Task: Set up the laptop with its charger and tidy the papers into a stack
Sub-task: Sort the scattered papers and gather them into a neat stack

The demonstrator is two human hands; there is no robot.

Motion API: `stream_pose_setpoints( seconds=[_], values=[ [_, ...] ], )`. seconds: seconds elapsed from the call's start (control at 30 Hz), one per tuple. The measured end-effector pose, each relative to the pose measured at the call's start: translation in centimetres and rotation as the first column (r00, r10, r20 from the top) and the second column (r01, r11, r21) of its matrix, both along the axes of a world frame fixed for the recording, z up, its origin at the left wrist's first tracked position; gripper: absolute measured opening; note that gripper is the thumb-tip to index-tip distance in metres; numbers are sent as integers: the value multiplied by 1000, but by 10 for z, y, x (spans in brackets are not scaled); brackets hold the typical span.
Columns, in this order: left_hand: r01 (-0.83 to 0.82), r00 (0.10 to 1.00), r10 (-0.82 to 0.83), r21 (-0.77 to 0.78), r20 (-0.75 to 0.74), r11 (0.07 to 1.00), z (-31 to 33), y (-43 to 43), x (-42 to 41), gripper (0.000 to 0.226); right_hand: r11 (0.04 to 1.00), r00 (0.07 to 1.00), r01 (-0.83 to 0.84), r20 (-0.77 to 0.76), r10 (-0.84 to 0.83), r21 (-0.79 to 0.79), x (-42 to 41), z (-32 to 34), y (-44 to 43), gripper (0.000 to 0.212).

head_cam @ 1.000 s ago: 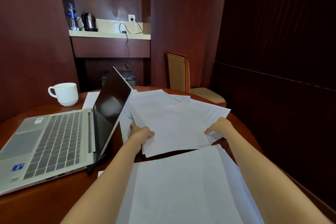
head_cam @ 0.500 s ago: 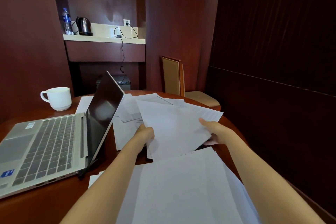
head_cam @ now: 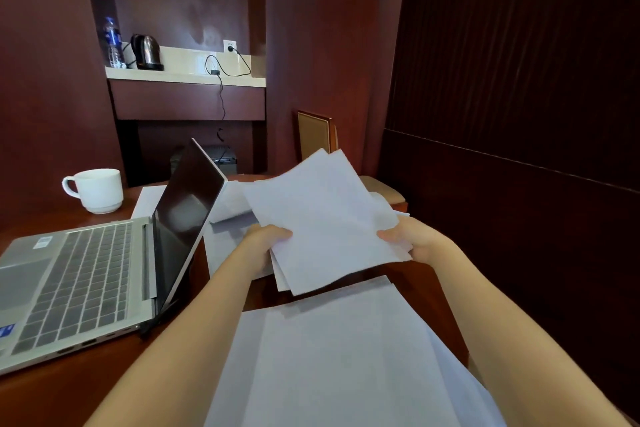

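A bundle of white papers (head_cam: 325,222) is lifted off the round wooden table (head_cam: 62,395), tilted up toward me. My left hand (head_cam: 266,239) grips its left edge and my right hand (head_cam: 405,241) grips its right edge. Beneath my forearms lies a larger stack of white sheets (head_cam: 339,360). More loose sheets (head_cam: 225,208) remain on the table behind the laptop screen. The silver laptop (head_cam: 79,277) sits open at the left, its screen dark. A black charger cable (head_cam: 221,87) hangs from a wall socket (head_cam: 229,45) over the shelf down behind the laptop.
A white cup (head_cam: 98,189) stands on the table behind the laptop. The shelf (head_cam: 183,76) at the back holds a kettle (head_cam: 147,52) and a water bottle (head_cam: 112,42). A chair (head_cam: 322,135) stands past the table's far edge. Dark wall panels close the right side.
Both hands have gathered the far sheets and raised them off the table, tilting them upright. The view has shifted slightly.
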State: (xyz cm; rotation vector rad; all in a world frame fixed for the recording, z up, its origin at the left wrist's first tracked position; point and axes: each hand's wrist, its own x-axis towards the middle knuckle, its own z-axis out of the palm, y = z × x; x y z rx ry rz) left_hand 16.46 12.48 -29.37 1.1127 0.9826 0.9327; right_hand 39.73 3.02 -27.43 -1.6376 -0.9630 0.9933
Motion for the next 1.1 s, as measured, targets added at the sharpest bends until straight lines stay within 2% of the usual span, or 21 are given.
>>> stream_pose_setpoints(
  seconds=[0.1,0.2,0.27,0.43,0.63,0.8,0.93,1.1],
  values=[
    [-5,996,21,188,-82,982,15,-3,7,45,997,997,41,64,-45,64,3,-1,-8,41],
    [-38,994,67,315,-81,948,33,-7,11,45,973,987,158,-25,-156,170,3,3,-8,43],
    [-49,994,82,360,-77,932,44,-10,14,43,960,979,206,-34,-203,190,2,9,-9,40],
    [-26,998,45,427,-35,904,57,-14,10,37,923,977,212,-70,-199,320,-3,19,-10,37],
    [18,1000,-7,464,-27,886,62,-21,9,36,909,984,175,-24,-179,378,-10,21,-11,25],
    [-2,1000,-8,440,21,898,65,-24,9,43,897,991,128,-76,-106,424,-13,26,-22,26],
    [64,998,-61,414,-19,908,57,-30,13,42,916,996,59,-90,-25,398,-15,18,-25,31],
    [-48,998,27,366,63,929,58,-30,15,49,903,992,83,-123,-33,422,-13,21,-25,32]
  ],
)
